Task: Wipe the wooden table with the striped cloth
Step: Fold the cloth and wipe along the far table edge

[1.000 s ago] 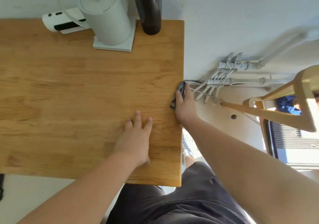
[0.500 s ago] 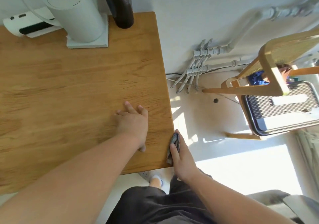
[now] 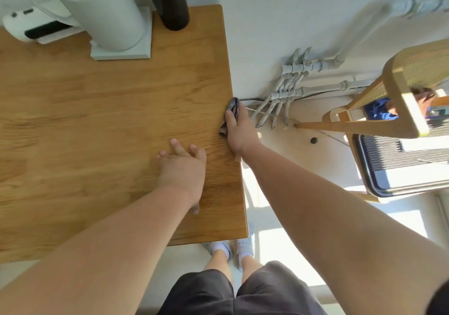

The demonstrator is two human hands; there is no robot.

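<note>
Down low you get dark shorts (image 3: 233, 293) and white shoes (image 3: 233, 248) on a pale floor (image 3: 274, 242) with sun patches. Left hand (image 3: 183, 169) lies open, flat on the wooden table (image 3: 97, 125); right hand (image 3: 239, 130) grips the striped cloth (image 3: 232, 104), bunched against the table's right edge. Farther back: a white appliance (image 3: 111, 16), a dark cylinder (image 3: 170, 1), wall pipes (image 3: 301, 76), and a wooden chair (image 3: 398, 89).

Honey-brown grained wooden surface (image 3: 97, 125); grey striped cloth (image 3: 232, 106); white kettle (image 3: 109, 16); black flask (image 3: 167, 1); dark grey shorts (image 3: 233, 293).
</note>
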